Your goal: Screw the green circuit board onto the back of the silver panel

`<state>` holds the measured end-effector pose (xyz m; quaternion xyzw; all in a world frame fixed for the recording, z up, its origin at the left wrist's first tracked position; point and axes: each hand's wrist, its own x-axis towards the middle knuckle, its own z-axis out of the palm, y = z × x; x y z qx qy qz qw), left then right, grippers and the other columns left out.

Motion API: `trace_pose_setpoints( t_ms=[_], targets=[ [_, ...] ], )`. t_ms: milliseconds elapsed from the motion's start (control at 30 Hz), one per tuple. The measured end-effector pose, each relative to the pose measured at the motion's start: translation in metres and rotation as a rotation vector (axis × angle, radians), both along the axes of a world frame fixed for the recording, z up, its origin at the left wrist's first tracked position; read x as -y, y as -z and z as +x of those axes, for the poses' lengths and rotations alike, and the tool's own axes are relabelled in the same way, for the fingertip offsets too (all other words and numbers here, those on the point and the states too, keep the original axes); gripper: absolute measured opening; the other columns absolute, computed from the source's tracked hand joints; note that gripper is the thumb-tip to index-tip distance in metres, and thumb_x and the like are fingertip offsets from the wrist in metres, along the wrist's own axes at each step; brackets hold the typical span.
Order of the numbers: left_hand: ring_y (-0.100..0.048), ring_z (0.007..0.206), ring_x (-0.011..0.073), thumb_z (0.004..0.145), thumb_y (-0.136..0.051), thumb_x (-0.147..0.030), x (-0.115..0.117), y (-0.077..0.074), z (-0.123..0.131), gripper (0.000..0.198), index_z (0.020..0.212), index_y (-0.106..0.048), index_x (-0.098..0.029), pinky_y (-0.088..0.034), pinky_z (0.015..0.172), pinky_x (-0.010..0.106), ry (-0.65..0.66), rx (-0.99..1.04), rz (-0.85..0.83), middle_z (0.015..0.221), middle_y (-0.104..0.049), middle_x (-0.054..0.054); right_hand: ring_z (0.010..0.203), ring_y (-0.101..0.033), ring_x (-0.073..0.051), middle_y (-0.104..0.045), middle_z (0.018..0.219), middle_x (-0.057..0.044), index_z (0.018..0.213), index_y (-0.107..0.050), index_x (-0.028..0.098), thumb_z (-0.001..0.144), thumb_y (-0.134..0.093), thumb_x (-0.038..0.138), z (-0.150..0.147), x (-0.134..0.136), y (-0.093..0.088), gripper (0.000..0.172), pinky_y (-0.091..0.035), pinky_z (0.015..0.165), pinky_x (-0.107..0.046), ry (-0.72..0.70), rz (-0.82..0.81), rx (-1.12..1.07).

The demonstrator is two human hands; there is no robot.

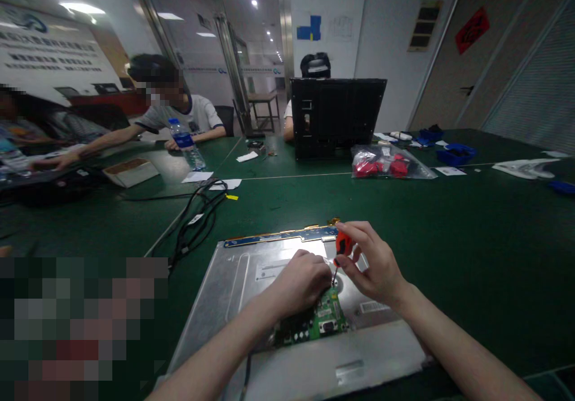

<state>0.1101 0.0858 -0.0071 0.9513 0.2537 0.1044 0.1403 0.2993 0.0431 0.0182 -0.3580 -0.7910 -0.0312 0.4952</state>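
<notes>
My right hand (376, 263) grips the red-orange and black handle of a screwdriver (344, 244) between thumb and fingers. The thin shaft points down to the upper corner of a green circuit board (330, 312). My left hand (304, 276) is curled beside the screwdriver's tip, its fingers bent; what they pinch, if anything, is hidden. The board lies on the silver metal back of a display panel (231, 278), partly covered by my left hand and forearm. A narrow blue circuit strip (278, 237) runs along the panel's far edge.
Black cables (197, 221) lie left of the panel. Beyond stand a water bottle (186, 145), an open box (131, 172) and a black monitor housing (336, 117), with a bag of red items (389, 163) before it. Blue trays (456, 154) sit far right. Other people sit across the green table (449, 233).
</notes>
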Motion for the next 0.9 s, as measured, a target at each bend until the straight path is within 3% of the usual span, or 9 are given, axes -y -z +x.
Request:
trace_pose_setpoints(
  t_ms=[167,300,567,900],
  targets=[
    [-0.061,0.076,0.0187,0.087,-0.056,-0.009,0.0011,-0.0025,0.0005,0.015,0.079,-0.066,-0.016,-0.042,0.076,0.033,-0.007,-0.010,0.017,0.080,-0.068,0.004,0.074,-0.063,-0.015,-0.063,0.114,-0.012,0.142,-0.041,0.021,0.093,-0.048,0.016,0.0000,0.0004,0.0010,0.050,-0.056,0.056,-0.026,0.011,-0.005,0.002],
    [-0.061,0.076,0.0187,0.087,-0.057,-0.009,0.0007,-0.0025,0.0007,0.015,0.078,-0.065,-0.017,-0.041,0.076,0.033,-0.008,-0.010,0.024,0.079,-0.068,0.003,0.070,-0.062,-0.014,-0.064,0.106,-0.009,0.141,-0.042,0.022,0.091,-0.050,0.012,-0.0009,-0.0006,0.0022,0.052,-0.055,0.053,-0.024,-0.005,-0.008,-0.025],
    [-0.064,0.084,0.0200,0.088,-0.054,-0.009,0.0010,-0.0013,-0.0008,0.015,0.086,-0.067,-0.017,-0.042,0.079,0.033,0.008,0.012,0.007,0.089,-0.070,0.006,0.060,-0.056,-0.010,-0.059,0.099,-0.005,0.129,-0.047,0.023,0.092,-0.059,0.019,-0.0002,-0.0015,0.0038,0.039,-0.052,0.048,-0.022,0.035,0.014,-0.035],
    [-0.065,0.085,0.0209,0.086,-0.056,-0.007,-0.0003,0.0000,0.0000,0.015,0.083,-0.067,-0.016,-0.042,0.081,0.035,-0.004,-0.004,-0.011,0.088,-0.071,0.005,0.059,-0.055,-0.009,-0.058,0.098,-0.004,0.133,-0.045,0.024,0.096,-0.056,0.026,0.0006,-0.0028,0.0034,0.038,-0.052,0.047,-0.022,0.031,0.022,0.002]
  ],
)
